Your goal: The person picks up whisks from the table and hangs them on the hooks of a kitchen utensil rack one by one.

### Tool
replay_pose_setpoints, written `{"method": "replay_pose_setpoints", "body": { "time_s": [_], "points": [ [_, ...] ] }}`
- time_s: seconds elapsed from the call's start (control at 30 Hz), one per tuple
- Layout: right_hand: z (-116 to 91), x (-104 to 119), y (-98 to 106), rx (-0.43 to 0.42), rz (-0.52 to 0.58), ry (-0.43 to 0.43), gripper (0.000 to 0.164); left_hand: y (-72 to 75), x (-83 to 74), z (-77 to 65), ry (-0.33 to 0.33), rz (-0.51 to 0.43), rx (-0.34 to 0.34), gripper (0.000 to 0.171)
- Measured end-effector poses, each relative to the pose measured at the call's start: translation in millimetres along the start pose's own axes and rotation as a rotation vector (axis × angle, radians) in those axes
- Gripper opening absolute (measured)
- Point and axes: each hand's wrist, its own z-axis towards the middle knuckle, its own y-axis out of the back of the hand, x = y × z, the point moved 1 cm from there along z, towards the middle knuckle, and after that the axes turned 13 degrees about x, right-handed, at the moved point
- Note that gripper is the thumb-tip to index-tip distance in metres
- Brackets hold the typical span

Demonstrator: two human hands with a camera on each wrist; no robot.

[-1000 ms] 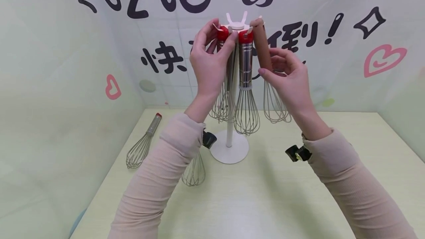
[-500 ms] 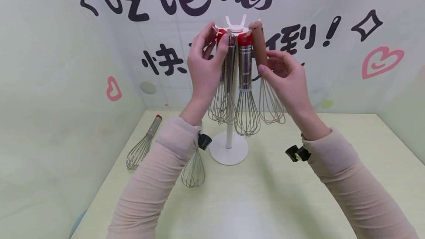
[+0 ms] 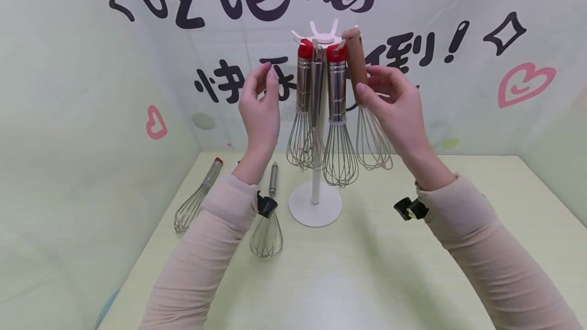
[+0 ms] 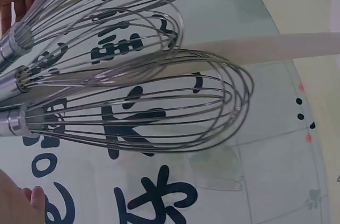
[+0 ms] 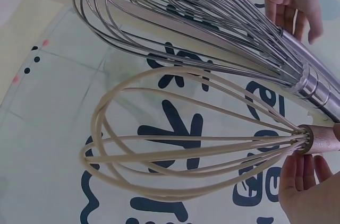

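My right hand (image 3: 394, 95) pinches the brown handle of a whisk (image 3: 355, 65) at the right side of a white stand (image 3: 316, 202); its pale loops (image 5: 186, 139) spread across the right wrist view. Bare of anything, my left hand (image 3: 260, 108) is raised left of the stand, fingers loosely bent. Several metal whisks hang from the stand's hooks by their handle ends, among them one red-topped whisk (image 3: 337, 90) in front and another red-topped whisk (image 3: 302, 80) at the left. A slim steel whisk (image 3: 316, 85) hangs between those two.
Two more whisks lie on the table (image 3: 357, 269) at left: a red-tipped whisk (image 3: 198, 197) and a steel whisk (image 3: 267, 236), partly behind my left wrist. A lettered backdrop (image 3: 458, 126) closes off the rear, and a plain side wall (image 3: 69, 167) stands at left.
My left hand has let go of the left red-topped whisk at the stand's top and moved down and left. The brown-handled whisk has shifted slightly left, still in my right hand.
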Motion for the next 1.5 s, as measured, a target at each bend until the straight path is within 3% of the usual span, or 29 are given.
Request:
{"method": "replay_pose_setpoints", "body": {
  "time_s": [0.2,0.37,0.67,0.97,1.23,1.5],
  "points": [
    [1.3,4.8,1.0,-0.026,-0.002,0.006,0.04,12.1,19.2,-5.4,0.095,0.085,-0.026,0.032],
    [1.7,7.8,2.1,-0.057,0.021,0.026,0.04,20.8,41.8,-13.3,0.206,0.143,-0.003,0.03],
    [5.2,12.0,4.7,-0.099,0.074,0.065,0.036,35.5,88.6,-32.6,0.377,0.226,0.101,0.034],
    [9.2,20.2,5.1,-0.129,0.149,0.112,0.037,43.9,128.2,-53.6,0.541,0.348,0.264,0.04],
    [14.1,28.7,0.7,-0.136,0.152,0.141,0.04,46.1,152.0,-73.0,0.629,0.381,0.348,0.041],
    [21.5,36.6,-8.6,-0.145,0.061,0.123,0.048,41.6,167.2,-88.4,0.637,0.462,0.405,0.04]
  ]
}}
